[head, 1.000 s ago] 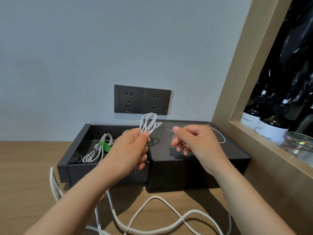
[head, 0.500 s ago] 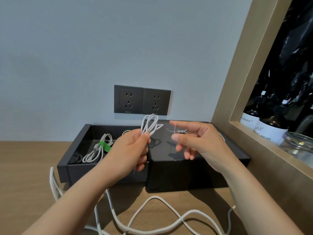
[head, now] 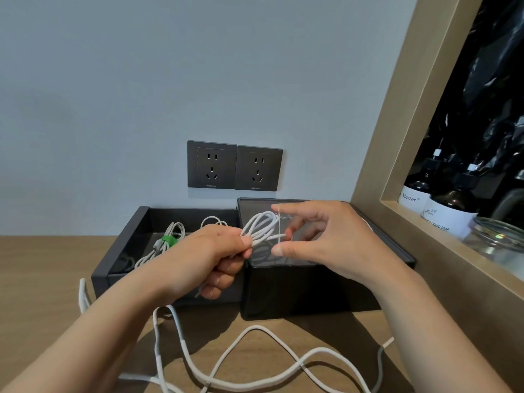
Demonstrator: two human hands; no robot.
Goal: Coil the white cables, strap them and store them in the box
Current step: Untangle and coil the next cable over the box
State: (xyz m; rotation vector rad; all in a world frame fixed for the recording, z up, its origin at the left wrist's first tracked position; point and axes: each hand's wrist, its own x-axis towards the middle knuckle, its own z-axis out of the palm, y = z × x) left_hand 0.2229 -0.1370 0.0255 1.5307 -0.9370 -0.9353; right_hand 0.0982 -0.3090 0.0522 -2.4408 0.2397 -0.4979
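The left hand curls tight round a small coiled white cable, hiding its lower loops, over the taller black box. A thin tie crosses the coil. Whether the right hand, forefinger and thumb spread, pinches it is unclear. A green-strapped coil lies in the open box. A loose cable runs off the bottom edge.

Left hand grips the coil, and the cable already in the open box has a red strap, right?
No: the head view shows that strap is green, not red. The left hand does grip the coil, and the strapped cable lies in the open box.
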